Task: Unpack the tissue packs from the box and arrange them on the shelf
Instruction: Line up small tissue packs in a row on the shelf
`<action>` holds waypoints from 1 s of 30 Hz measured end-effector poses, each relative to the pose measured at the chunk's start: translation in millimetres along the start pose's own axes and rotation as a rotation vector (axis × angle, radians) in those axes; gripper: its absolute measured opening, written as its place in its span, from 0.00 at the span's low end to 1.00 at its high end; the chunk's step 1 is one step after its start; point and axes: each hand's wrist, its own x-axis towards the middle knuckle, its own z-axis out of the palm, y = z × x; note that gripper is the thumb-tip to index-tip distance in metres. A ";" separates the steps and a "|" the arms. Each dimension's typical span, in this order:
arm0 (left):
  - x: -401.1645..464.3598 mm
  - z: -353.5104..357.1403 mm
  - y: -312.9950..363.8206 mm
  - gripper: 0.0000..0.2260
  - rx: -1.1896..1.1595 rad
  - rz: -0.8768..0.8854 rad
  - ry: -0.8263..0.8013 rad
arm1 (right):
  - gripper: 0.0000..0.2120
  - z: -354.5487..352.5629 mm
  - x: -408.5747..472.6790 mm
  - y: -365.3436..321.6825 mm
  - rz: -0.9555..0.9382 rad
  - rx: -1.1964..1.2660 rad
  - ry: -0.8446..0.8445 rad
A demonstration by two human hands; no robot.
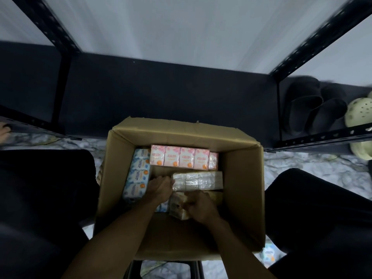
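An open cardboard box [241, 178] stands between my knees in front of a black metal shelf [161, 93]. Inside it, a pink row of tissue packs [183, 157] lies along the far wall and a blue row [137, 174] along the left wall. A cream bundle [198, 181] lies across the middle. My left hand [161, 188] reaches into the box and grips the left end of that cream bundle. My right hand [201, 208] grips a second cream pack [178, 207] near the front of the box.
Black slippers [314, 105] and pale green clogs [360, 111] sit on the low shelf board at right. The shelf's upright posts stand at left [62, 81] and right [278, 109]. The box sits on a black stool [167, 268] over a marbled floor [322, 176].
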 end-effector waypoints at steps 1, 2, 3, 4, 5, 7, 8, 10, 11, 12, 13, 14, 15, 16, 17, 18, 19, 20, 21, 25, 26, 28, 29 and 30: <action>-3.5 -0.1 1.8 0.15 0.060 0.039 -0.003 | 0.17 0.9 -1.5 1.3 0.019 -0.001 -0.001; -7.3 -0.2 3.9 0.13 0.116 0.078 -0.007 | 0.17 0.8 -3.3 3.0 0.047 0.005 -0.008; -11.1 0.2 5.5 0.11 0.163 0.108 -0.006 | 0.16 0.9 -5.2 5.6 0.061 0.026 -0.014; -14.7 -0.2 7.7 0.09 0.199 0.119 -0.005 | 0.15 0.6 -7.5 8.6 0.068 0.042 -0.018; -18.3 -1.9 10.5 0.09 0.233 0.122 -0.008 | 0.14 -0.6 -11.1 10.3 0.067 0.056 -0.011; -27.1 -6.5 16.9 0.11 0.291 0.127 -0.018 | 0.15 -2.3 -19.4 14.8 0.091 0.111 0.007; -32.2 -8.0 19.9 0.12 0.305 0.129 -0.025 | 0.17 -4.2 -22.2 18.3 0.098 0.133 0.023; -44.8 -9.8 23.3 0.15 0.290 0.146 -0.034 | 0.17 -7.5 -30.2 20.7 0.074 0.145 0.022; -51.4 -10.0 22.7 0.17 0.275 0.141 -0.030 | 0.15 -9.0 -35.9 19.8 0.056 0.132 0.007; -58.4 -10.1 21.7 0.19 0.266 0.132 -0.034 | 0.14 -12.2 -43.2 17.2 0.034 0.122 -0.001; -66.3 -10.4 19.8 0.21 0.261 0.123 -0.043 | 0.12 -13.1 -49.8 17.5 0.021 0.119 -0.003; -74.3 -10.1 18.0 0.20 0.236 0.106 -0.051 | 0.12 -12.4 -55.5 19.7 0.018 0.126 0.003; -81.4 -10.5 15.9 0.18 0.200 0.096 -0.052 | 0.12 -11.9 -60.5 20.8 0.016 0.138 0.007; -89.7 -12.9 14.8 0.16 0.177 0.099 -0.049 | 0.12 -12.7 -67.0 20.6 0.006 0.150 0.005; -96.1 -15.2 14.5 0.13 0.162 0.118 -0.031 | 0.11 -15.1 -73.6 19.9 -0.010 0.164 0.006; -100.9 -17.3 13.7 0.11 0.154 0.145 -0.003 | 0.11 -18.9 -80.1 18.7 -0.024 0.190 0.018; -105.9 -20.4 12.8 0.10 0.139 0.160 0.021 | 0.11 -24.0 -86.2 17.4 -0.040 0.214 0.033; -111.9 -24.1 12.0 0.09 0.125 0.165 0.032 | 0.11 -29.5 -91.7 16.3 -0.064 0.237 0.055; -118.5 -28.3 10.6 0.10 0.115 0.161 0.039 | 0.11 -35.0 -97.0 14.6 -0.087 0.249 0.086; -157.5 -59.3 9.6 0.10 0.141 0.170 0.109 | 0.07 -58.8 -119.6 0.7 -0.160 0.312 0.246; -169.5 -70.2 11.9 0.09 0.148 0.179 0.131 | 0.06 -66.4 -127.2 -4.8 -0.183 0.362 0.286; -191.8 -93.0 17.7 0.06 0.166 0.214 0.168 | 0.05 -83.1 -146.1 -18.3 -0.236 0.448 0.348; -204.5 -105.4 20.3 0.06 0.175 0.237 0.181 | 0.05 -91.7 -158.1 -25.5 -0.262 0.492 0.372; -217.6 -118.0 22.4 0.08 0.175 0.264 0.202 | 0.05 -99.5 -170.4 -32.5 -0.291 0.534 0.387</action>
